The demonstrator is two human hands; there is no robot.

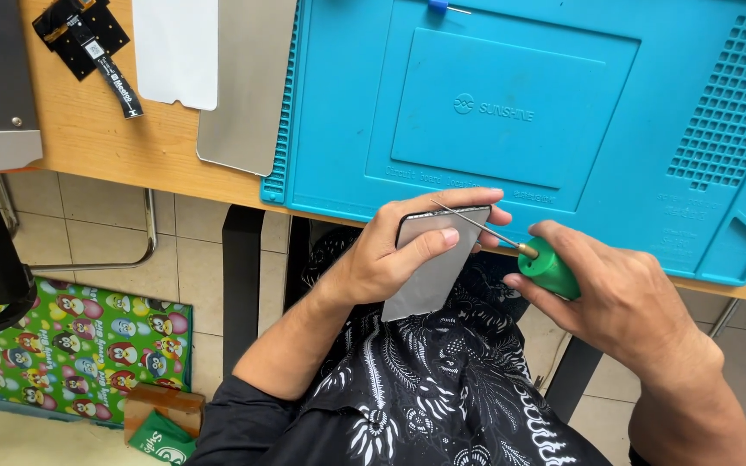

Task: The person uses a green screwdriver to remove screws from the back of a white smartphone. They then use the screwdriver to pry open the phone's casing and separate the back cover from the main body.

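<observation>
Phone gripped upright in left hand over the lap, just below the blue mat edge; right hand closed round green-handled pick, tip at the top edge; likely slip, scratching glass or pricking fingers.

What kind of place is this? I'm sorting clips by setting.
Probably a phone repair bench: a blue silicone work mat on a wooden table, the left hand holding a phone, the right hand a green-handled pick.
</observation>
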